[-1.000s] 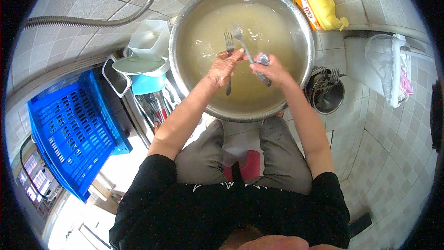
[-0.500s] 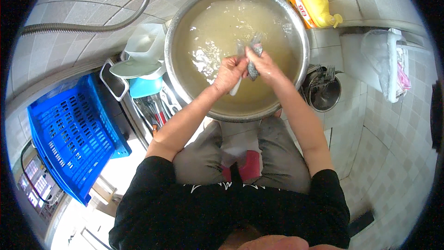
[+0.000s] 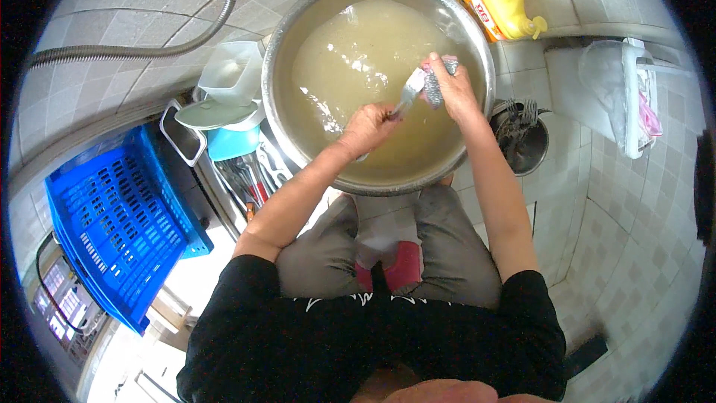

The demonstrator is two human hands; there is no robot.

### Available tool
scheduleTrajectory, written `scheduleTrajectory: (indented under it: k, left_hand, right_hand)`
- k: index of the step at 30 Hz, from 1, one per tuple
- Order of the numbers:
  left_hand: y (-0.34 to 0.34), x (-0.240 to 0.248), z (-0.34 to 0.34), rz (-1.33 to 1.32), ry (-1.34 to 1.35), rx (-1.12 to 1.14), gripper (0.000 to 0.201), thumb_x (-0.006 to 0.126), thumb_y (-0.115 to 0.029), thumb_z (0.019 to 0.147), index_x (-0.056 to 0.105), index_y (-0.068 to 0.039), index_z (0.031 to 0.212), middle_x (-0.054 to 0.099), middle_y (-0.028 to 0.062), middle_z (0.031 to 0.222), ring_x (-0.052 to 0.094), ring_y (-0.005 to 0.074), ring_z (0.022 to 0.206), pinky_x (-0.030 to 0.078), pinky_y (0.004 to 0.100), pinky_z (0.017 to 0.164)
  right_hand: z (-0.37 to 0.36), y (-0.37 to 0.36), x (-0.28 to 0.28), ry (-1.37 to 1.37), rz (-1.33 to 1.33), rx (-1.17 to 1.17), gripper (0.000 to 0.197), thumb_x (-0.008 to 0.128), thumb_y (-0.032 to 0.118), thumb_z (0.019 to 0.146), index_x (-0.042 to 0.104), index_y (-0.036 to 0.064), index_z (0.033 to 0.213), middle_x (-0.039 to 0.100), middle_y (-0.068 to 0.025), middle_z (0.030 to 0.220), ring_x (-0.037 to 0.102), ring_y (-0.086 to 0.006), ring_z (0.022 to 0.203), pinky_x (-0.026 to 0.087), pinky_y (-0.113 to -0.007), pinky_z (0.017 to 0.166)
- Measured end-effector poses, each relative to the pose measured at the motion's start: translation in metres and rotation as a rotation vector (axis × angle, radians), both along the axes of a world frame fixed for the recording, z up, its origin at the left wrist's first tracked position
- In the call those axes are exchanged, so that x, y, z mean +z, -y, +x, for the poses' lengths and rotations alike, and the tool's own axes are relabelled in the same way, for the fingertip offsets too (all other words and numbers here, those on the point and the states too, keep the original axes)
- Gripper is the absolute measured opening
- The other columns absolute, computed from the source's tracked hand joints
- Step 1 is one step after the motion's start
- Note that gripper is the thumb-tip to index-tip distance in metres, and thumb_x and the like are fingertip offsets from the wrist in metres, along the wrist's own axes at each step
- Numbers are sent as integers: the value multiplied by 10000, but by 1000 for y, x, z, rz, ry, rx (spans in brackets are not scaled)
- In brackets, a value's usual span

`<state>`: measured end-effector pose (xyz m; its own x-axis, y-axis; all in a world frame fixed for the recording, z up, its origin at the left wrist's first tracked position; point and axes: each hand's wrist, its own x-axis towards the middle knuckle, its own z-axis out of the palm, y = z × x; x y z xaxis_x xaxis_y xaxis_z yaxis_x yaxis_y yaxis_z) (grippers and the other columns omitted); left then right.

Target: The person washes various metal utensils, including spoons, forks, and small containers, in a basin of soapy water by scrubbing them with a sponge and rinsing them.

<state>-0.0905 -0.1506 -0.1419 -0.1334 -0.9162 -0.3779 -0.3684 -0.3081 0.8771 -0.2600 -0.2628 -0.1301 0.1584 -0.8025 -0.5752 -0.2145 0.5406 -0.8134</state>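
- Metal, thin and stiff, the utensil [image 3: 409, 93] will likely handle light and hard but slippery, wet from the cloudy water; I would take it by the handle, low down.
- It sits above the water inside the big steel basin [image 3: 477, 60], between both hands.
- The left hand [image 3: 367, 125] is curled closed around the utensil's handle end.
- The right hand [image 3: 451, 89] is clenched on a grey scouring pad [image 3: 434, 82], pressed against the utensil's upper end; the pad looks soft and springy, easy to squeeze.
- Nearby: a yellow detergent bottle [image 3: 507, 4] beside the basin, a blue crate [image 3: 112, 216] well apart to the left.
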Motion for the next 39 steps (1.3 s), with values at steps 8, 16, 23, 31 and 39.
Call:
scheduleTrajectory:
  k: [8,16,23,31,39]
  left_hand:
    - [16,16,4,257,-404,108,313,461,-319,926,624,-53,917,507,16,542,490,87,528,413,271,526]
    - [15,25,20,156,-131,20,371,600,-389,846,661,-31,769,623,50,673,532,76,642,412,264,556]
    - [38,51,21,189,-331,203,223,695,-263,788,644,-46,768,496,-30,539,401,53,469,314,218,433]
    - [56,52,50,256,-852,664,173,659,-225,821,545,-120,745,379,-69,504,271,36,412,190,214,394]
    - [54,50,58,188,-1022,805,315,493,-345,909,491,-55,1031,552,128,1045,554,305,975,413,539,889]
  right_hand:
    - [-10,-16,-14,381,178,170,554,354,547,904,601,62,1004,625,-50,946,567,-133,843,460,-288,726]
    - [9,-26,26,221,86,378,325,636,383,799,639,69,886,627,-34,792,554,-125,722,441,-279,667]
    - [20,-27,20,103,21,712,250,618,286,807,647,40,843,662,-45,803,606,-121,760,473,-277,695]
    - [20,-56,9,180,70,831,281,634,325,804,659,47,775,652,-35,743,595,-119,719,461,-281,687]
    - [-8,-56,-11,-412,-269,1077,359,645,357,754,623,8,837,625,-209,806,600,-338,717,465,-404,664]
